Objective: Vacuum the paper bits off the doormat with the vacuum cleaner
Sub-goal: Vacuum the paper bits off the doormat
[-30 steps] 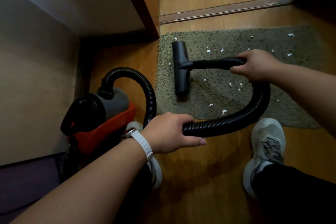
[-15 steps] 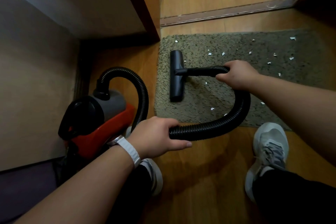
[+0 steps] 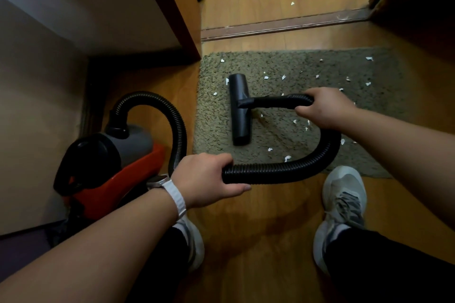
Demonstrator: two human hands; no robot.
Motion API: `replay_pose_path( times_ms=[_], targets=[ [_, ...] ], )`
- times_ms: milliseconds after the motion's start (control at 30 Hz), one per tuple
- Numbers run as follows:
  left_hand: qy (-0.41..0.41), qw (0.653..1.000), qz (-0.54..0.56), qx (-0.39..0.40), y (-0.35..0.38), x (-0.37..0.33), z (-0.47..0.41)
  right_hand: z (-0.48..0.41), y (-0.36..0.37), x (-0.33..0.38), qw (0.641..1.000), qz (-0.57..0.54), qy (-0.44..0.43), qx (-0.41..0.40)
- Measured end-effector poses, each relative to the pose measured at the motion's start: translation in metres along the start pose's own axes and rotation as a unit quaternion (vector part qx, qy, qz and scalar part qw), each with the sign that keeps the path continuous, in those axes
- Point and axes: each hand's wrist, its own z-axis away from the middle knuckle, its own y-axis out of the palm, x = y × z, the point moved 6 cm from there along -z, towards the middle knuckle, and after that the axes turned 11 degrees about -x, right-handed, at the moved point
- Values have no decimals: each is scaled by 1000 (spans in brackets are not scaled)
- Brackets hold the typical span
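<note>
Currently the black ribbed hose (image 3: 283, 171) is gripped in two places. The left hand (image 3: 206, 178) is closed around it where it runs level above the wooden floor (image 3: 258, 241), thumb laid along the underside, with a white watch strap (image 3: 175, 195) worn on that wrist. The right hand (image 3: 325, 108) is wrapped around the hose further along, just behind the stiff neck that joins the floor nozzle (image 3: 240, 109). Between the two grips the hose is bent in a broad U, its curve lying below and to the right of the right hand.

Ahead of the right-hand grip, to its left, the nozzle is set flat on the green doormat (image 3: 283, 69), its long bar lying crosswise to the neck. Paper bits (image 3: 287, 158) are scattered over the doormat: several beyond the right hand toward the far edge, a few just beneath it, and some between the two grips near the mat's near edge. A couple more are seen on the floor past the door threshold (image 3: 283, 23).

Behind the left-hand grip the hose is looped up and over into the vacuum cleaner (image 3: 110, 162), a red and grey body with a black end, which is stood on the floor to the left beside a wall (image 3: 37, 106). Two grey shoes (image 3: 343, 204) are planted on the floor below the hands.
</note>
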Motion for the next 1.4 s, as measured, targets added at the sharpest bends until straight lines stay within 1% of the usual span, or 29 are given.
replay_pose_path(
  times_ms=[67, 133, 200, 300, 400, 500, 567, 667, 700, 767, 867, 967, 1233, 1400],
  targets=[
    [25, 999, 5, 32, 7, -2, -9, -2, -3, -8, 1000, -10, 5, -9],
    [31, 992, 62, 102, 17, 3, -18, -7, -8, -14, 1000, -10, 7, -22],
    [21, 980, 129, 149, 23, 15, -25, -13, -13, -19, 999, -8, 8, -34],
    [-11, 968, 183, 173, 31, 41, -32, -24, -14, -16, 999, -4, 8, -42],
    [-2, 972, 164, 168, 37, 59, -40, -34, -6, -9, 999, -1, 0, -45],
    [24, 983, 123, 132, 37, 79, -47, -41, 1, -6, 999, -14, -5, -49],
    [56, 992, 91, 65, 34, 91, -52, -45, 5, -5, 998, -23, -11, -57],
    [86, 993, 48, -72, 30, 100, -65, -51, 11, -1, 997, -27, -20, -72],
    [93, 990, 40, -102, 30, 101, -69, -53, 13, 0, 996, -26, -22, -77],
    [106, 985, 31, -134, 32, 99, -76, -56, 16, 2, 996, -34, -24, -78],
    [114, 980, 22, -159, 33, 98, -78, -61, 20, 6, 995, -62, -19, -74],
    [107, 981, 29, -160, 32, 101, -76, -66, 24, 11, 994, -80, -3, -72],
    [103, 977, 34, -182, 26, 113, -69, -82, 40, 39, 996, -66, 3, -63],
    [83, 978, 32, -187, 19, 120, -75, -81, 36, 30, 995, -65, 22, -72]
  ],
)
